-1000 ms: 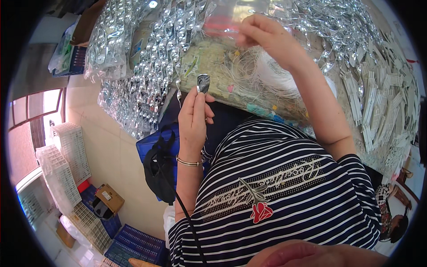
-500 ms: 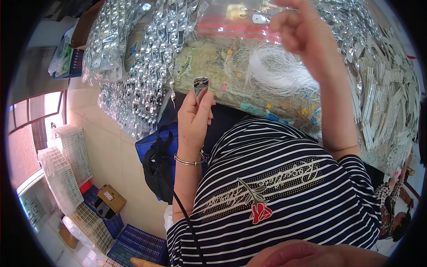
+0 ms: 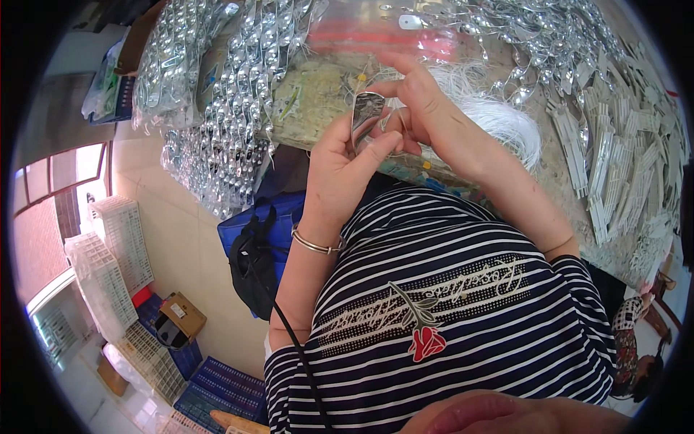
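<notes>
My left hand (image 3: 340, 170) holds a shiny silver, oblong metal piece (image 3: 369, 108) with a rounded top end, pinched between thumb and fingers just above the table's near edge. Right beside it is my right hand (image 3: 434, 119), its index finger stretched over the top of the piece and the other fingers curled together. Something small and whitish shows between the two hands, too small to name. Under and behind my right hand lies a loose bundle of white thread (image 3: 499, 119) on the worn table (image 3: 311, 83).
Rows of strung silver metal pieces (image 3: 249, 94) hang over the table's left side; more silver pieces (image 3: 531, 43) lie at the back right. Bundles of pale strips (image 3: 600, 159) cover the right end. A blue bag (image 3: 235, 231) is by my left arm. White crates (image 3: 119, 239) stand left.
My right hand has come down and left from above the table to meet my left hand. The left hand has moved slightly up and right with the metal piece.
</notes>
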`<state>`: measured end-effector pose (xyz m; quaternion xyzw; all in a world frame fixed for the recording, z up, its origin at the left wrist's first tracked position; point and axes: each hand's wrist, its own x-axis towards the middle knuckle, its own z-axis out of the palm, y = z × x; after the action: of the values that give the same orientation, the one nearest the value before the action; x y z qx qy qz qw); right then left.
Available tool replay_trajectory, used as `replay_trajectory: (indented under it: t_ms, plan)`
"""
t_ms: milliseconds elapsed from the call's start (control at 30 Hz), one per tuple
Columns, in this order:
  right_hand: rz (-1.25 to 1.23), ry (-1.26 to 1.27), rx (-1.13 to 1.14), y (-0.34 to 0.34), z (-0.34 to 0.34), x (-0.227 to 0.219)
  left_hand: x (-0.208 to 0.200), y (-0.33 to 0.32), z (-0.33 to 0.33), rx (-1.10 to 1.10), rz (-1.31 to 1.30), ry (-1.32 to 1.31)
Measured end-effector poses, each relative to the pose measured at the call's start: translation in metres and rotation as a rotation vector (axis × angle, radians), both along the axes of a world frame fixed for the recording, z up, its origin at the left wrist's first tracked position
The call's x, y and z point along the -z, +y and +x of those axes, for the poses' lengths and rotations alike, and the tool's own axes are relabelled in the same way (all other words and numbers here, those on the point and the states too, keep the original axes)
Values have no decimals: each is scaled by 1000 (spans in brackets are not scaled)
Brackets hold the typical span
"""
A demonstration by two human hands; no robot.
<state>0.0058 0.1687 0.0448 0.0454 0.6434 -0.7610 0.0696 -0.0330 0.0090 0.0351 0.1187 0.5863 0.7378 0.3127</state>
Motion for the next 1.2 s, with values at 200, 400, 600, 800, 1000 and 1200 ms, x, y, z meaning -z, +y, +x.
replay_trajectory:
  t_ms: [200, 400, 600, 800, 1000, 1200]
  plan:
    - [-3, -11, -20, -1, 5, -5, 7, 6, 2, -37, -64, 109]
    - [33, -20, -100, 1, 5, -5, 1, 11, 3, 6, -92, 113]
    - [70, -55, -144, 0, 5, -4, -4, 10, 3, 16, -147, 131]
    - [121, -29, -73, 3, 8, 8, 1, 1, 0, -163, -271, 105]
    - [354, 31, -65, 7, 14, 16, 4, -4, -2, -179, -268, 80]
    - [391, 65, 43, 9, 15, 7, 12, -8, 0, -113, -177, 35]
